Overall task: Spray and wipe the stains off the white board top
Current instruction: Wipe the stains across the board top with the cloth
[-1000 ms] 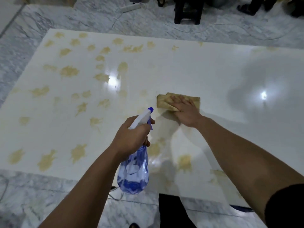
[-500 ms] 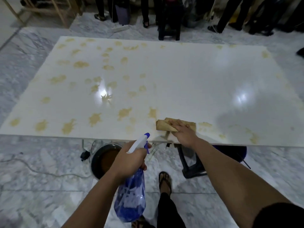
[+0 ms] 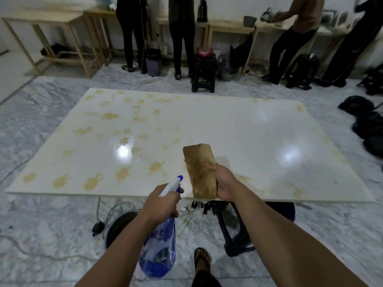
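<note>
The white board top (image 3: 238, 129) lies low and flat in front of me, glossy, with several yellow-brown stains (image 3: 123, 172) across its left half and near edge. My right hand (image 3: 224, 184) grips a folded, brown-soiled cloth (image 3: 200, 169), lifted off the board above its near edge. My left hand (image 3: 160, 205) holds a clear spray bottle with blue liquid (image 3: 158, 245) by the neck, its white and blue nozzle pointing toward the board.
Under the board's near edge stand a dark bucket (image 3: 120, 227), a black stool (image 3: 234, 228) and cables. My sandalled foot (image 3: 202, 258) is on the marble floor. Several people (image 3: 180, 36) stand at wooden tables (image 3: 51, 34) behind; another black stool (image 3: 204, 73) is beyond the far edge.
My right hand has lifted the cloth off the board and turned it upright. The view has pulled back and risen, showing the whole board and room. The bottle hand has stayed low.
</note>
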